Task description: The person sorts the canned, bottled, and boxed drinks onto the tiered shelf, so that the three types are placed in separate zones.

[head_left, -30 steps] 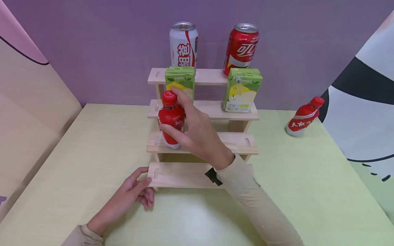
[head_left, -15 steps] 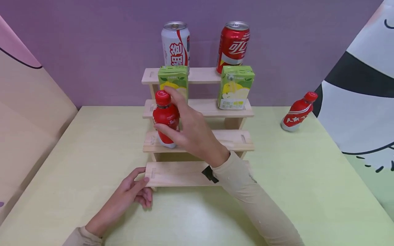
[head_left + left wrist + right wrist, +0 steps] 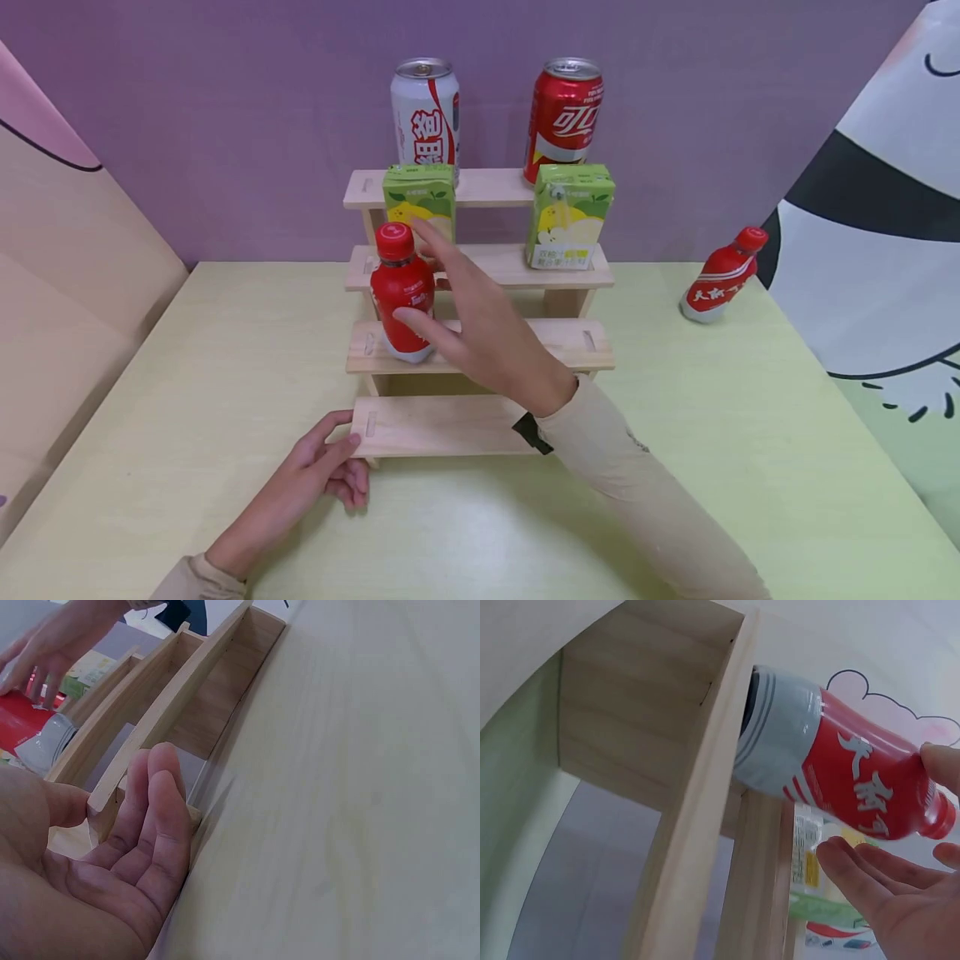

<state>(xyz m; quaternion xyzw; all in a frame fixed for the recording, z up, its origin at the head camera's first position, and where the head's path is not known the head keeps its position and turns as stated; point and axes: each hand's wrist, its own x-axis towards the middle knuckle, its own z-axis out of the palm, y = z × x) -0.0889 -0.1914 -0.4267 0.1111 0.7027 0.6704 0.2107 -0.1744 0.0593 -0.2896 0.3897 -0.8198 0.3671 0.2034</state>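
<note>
A red drink bottle [image 3: 405,292] with a red cap and white base stands upright at the left end of the second step from the bottom of a wooden tiered rack [image 3: 435,425]. My right hand [image 3: 495,333] is around its right side, thumb and fingers spread; in the right wrist view the fingers [image 3: 885,877] are apart from the bottle [image 3: 855,765], while one fingertip at the neck seems close or touching. With my left hand [image 3: 315,467] I hold the left end of the lowest step, thumb on its edge and fingers beneath, as the left wrist view shows.
Two green juice boxes, left [image 3: 420,196] and right [image 3: 570,217], stand on the third step. A white can [image 3: 425,117] and a red can [image 3: 564,121] are on the top step. Another red bottle [image 3: 722,279] stands on the table [image 3: 750,433] to the right.
My right hand has loosened from the bottle and drawn slightly right, its thumb coming away. The bottle stays on its step. My left hand keeps its place; the head view has shifted a little.
</note>
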